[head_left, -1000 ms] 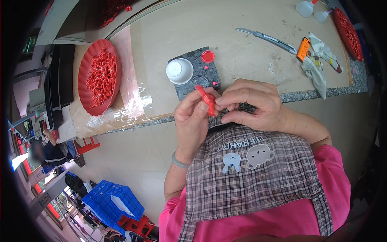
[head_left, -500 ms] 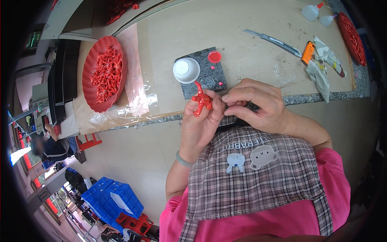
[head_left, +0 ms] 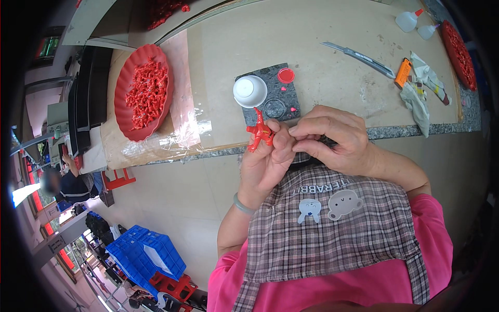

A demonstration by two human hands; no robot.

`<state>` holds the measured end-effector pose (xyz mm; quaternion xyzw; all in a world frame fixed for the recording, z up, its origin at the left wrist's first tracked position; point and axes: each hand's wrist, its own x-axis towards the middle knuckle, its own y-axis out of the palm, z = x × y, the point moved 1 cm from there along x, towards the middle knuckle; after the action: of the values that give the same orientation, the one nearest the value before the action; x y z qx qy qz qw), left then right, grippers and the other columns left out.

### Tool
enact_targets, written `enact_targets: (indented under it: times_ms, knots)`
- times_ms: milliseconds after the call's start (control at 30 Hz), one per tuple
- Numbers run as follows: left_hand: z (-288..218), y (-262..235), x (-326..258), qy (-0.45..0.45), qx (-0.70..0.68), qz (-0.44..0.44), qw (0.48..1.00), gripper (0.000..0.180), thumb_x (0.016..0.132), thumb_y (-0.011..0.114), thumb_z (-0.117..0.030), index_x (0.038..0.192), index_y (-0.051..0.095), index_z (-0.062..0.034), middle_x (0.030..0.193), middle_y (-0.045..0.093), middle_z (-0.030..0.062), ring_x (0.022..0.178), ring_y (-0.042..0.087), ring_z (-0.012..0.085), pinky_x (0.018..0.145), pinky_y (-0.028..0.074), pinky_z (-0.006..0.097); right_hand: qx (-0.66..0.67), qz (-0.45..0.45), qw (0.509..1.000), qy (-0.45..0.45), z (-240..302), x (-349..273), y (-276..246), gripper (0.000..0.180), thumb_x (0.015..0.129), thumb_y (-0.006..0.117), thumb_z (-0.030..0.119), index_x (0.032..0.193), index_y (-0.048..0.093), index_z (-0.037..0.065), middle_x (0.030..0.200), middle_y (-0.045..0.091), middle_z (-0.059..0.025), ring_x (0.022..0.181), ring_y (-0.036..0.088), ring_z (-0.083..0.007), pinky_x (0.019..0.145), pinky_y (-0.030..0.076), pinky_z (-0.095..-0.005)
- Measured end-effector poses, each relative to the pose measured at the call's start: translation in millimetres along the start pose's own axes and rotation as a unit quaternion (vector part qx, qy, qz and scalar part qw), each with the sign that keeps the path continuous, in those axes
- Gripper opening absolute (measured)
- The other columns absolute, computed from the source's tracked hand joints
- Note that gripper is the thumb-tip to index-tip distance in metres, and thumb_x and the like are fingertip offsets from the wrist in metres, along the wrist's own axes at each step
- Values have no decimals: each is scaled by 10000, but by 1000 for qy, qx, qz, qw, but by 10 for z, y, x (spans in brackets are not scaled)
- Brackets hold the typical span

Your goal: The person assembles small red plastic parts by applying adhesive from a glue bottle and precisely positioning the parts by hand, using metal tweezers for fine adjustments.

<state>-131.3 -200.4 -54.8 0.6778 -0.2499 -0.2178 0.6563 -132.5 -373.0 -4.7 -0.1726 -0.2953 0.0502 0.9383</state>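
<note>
My left hand was closed around a small red plastic figure, pinching it between thumb and fingertips so that most of it stood clear above my fingers, just at the near edge of the workbench. My right hand was curled up against the left, its fingertips pressed together beside my left thumb; whether they gripped anything I could not tell. Just beyond the figure lay a dark stone slab carrying a white cup, a red cap and a clear round lid. Off to my left sat a red oval tray heaped with more red pieces, resting on a sheet of clear film. Farther right on the bench lay a utility knife, an orange lighter and a crumpled rag.
</note>
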Motion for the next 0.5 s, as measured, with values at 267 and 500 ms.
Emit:
enact_targets:
  times_ms: [267, 500]
  knots:
    - [-65, 102, 40, 9, -1, 10, 1000, 264, 927, 590, -121, 1172, 552, -30, 926, 528, 75, 734, 446, 123, 640, 388, 216, 13, 0, 1000, -14, 28, 59, -17, 254, 699, 773, -3, 930, 667, -4, 815, 659, -109, 652, 634, -183, 552, 499, -274]
    - [-1041, 472, 38, 289, 414, -195, 841, 286, 909, 593, -35, 1183, 572, 46, 990, 609, 97, 845, 575, 145, 728, 491, 227, -14, -6, 1000, 26, -38, 47, -173, 218, 732, 742, -28, 933, 665, 7, 807, 656, -104, 649, 635, -180, 549, 506, -271]
